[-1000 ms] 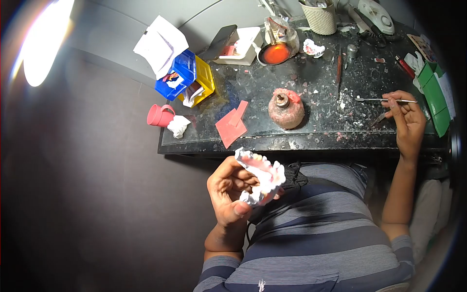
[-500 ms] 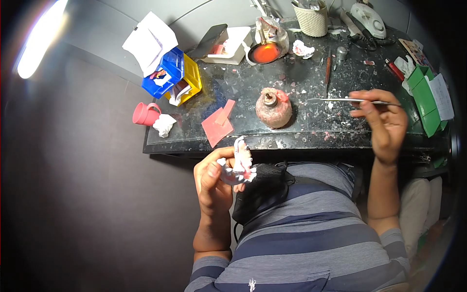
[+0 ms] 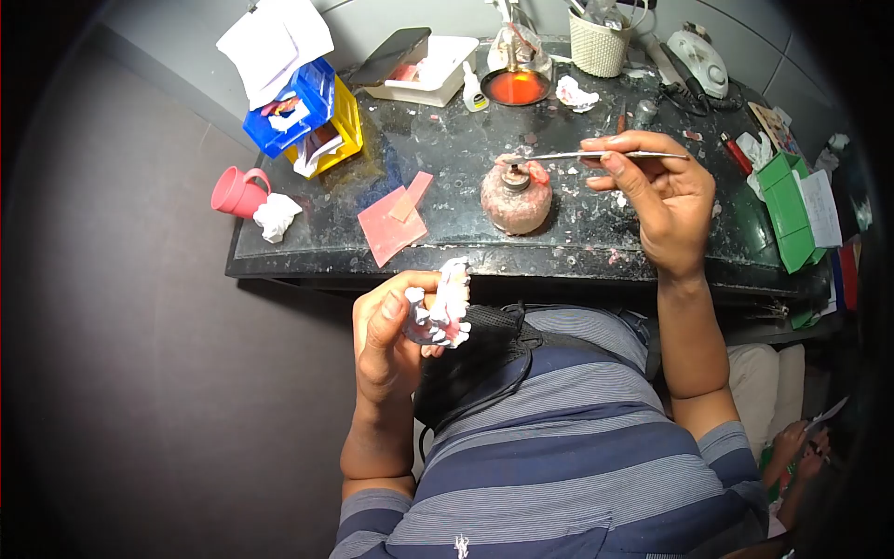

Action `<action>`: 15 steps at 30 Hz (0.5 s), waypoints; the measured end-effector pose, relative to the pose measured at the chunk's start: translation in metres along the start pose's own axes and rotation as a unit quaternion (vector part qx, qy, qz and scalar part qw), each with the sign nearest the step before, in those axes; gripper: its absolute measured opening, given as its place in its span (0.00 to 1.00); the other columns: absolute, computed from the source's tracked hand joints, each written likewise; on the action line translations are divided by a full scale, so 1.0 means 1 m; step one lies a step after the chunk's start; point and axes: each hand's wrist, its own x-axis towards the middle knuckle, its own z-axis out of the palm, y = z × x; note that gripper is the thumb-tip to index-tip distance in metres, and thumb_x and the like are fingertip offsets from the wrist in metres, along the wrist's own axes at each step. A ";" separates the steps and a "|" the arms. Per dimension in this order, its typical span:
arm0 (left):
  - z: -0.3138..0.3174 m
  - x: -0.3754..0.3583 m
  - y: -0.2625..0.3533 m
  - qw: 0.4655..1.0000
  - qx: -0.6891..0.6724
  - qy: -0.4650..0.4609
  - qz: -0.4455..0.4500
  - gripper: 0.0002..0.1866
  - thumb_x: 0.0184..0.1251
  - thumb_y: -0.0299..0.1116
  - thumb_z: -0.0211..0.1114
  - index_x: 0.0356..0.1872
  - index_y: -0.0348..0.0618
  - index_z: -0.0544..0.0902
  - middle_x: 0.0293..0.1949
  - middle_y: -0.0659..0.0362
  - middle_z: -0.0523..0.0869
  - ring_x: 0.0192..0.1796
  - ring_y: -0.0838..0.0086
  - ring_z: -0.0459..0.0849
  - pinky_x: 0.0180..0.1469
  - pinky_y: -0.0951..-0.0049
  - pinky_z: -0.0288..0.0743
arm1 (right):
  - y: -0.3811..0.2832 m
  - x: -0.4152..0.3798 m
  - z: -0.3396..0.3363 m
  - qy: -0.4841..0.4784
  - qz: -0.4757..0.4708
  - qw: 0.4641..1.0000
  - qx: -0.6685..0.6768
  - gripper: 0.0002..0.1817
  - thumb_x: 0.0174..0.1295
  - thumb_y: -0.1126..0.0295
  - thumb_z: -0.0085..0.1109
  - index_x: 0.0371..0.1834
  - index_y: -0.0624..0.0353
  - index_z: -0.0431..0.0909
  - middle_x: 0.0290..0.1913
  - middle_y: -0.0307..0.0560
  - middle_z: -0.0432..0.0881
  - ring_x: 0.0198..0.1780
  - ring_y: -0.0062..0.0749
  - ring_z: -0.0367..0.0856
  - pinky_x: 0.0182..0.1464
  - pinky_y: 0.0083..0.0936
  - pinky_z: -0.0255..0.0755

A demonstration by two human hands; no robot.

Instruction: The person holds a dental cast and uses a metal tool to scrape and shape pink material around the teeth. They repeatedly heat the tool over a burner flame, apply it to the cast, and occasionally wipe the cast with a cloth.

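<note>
My left hand (image 3: 376, 340) is closed around a dental cast (image 3: 453, 303), white with pink areas and rows of teeth, in front of my body. Between the fingertips of my right hand (image 3: 672, 200) is a thin metal wax spatula (image 3: 577, 156), held nearly level and pointing left. Its tip is at the wick of a round spirit lamp (image 3: 517, 205) stained with pink; I cannot make out a flame. Left of the lamp lies a pink wax sheet (image 3: 389, 235) with a smaller strip on it.
At the back stand a white tray (image 3: 414, 91), a dark pan with orange contents (image 3: 515, 88) and a woven basket (image 3: 599, 47). Blue and yellow bins (image 3: 349, 130) and a pink mug (image 3: 237, 193) are left, a green box (image 3: 787, 214) right. Another person's hands (image 3: 797, 449) show lower right.
My right hand has moved left, bringing the spatula's tip from right of the lamp to its wick. My left hand keeps the cast. The view has shifted, and another person's hands now show.
</note>
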 end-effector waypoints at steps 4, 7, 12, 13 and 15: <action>-0.001 0.001 0.001 0.999 0.052 -0.003 0.003 0.41 0.67 0.62 0.54 0.46 0.18 0.81 0.30 0.48 0.87 0.28 0.75 0.84 0.29 0.80 0.75 | -0.004 0.004 -0.002 0.008 0.001 1.000 -0.012 0.07 0.68 0.83 0.59 0.47 0.72 0.81 0.45 0.59 0.87 0.46 0.36 0.89 0.44 0.26 0.88; -0.002 -0.001 0.004 0.997 0.077 -0.016 0.004 0.41 0.65 0.62 0.55 0.45 0.19 0.82 0.31 0.48 0.87 0.27 0.75 0.84 0.29 0.79 0.75 | -0.002 0.005 -0.005 0.007 0.003 1.000 -0.007 0.07 0.68 0.82 0.59 0.48 0.72 0.80 0.45 0.61 0.87 0.46 0.39 0.89 0.43 0.27 0.89; -0.004 -0.003 0.001 0.999 0.026 -0.024 0.007 0.32 0.63 0.53 0.59 0.47 0.25 0.84 0.30 0.56 0.88 0.28 0.82 0.82 0.27 0.85 0.69 | 0.000 0.005 -0.005 0.009 0.009 1.000 -0.020 0.08 0.69 0.80 0.59 0.49 0.71 0.80 0.46 0.62 0.87 0.46 0.42 0.89 0.43 0.29 0.89; -0.006 -0.004 0.002 0.999 0.016 -0.030 -0.003 0.32 0.63 0.53 0.59 0.47 0.25 0.85 0.30 0.55 0.88 0.29 0.81 0.83 0.28 0.85 0.69 | 0.001 0.005 -0.005 0.009 0.009 1.000 -0.021 0.08 0.69 0.80 0.59 0.49 0.71 0.80 0.46 0.62 0.87 0.46 0.42 0.89 0.43 0.29 0.89; -0.006 -0.004 0.003 0.999 0.006 -0.036 -0.014 0.32 0.63 0.53 0.59 0.47 0.25 0.85 0.31 0.55 0.88 0.29 0.81 0.83 0.28 0.84 0.70 | 0.001 0.005 -0.005 0.008 0.009 1.000 -0.023 0.08 0.69 0.80 0.59 0.49 0.71 0.80 0.46 0.62 0.87 0.46 0.42 0.89 0.43 0.29 0.89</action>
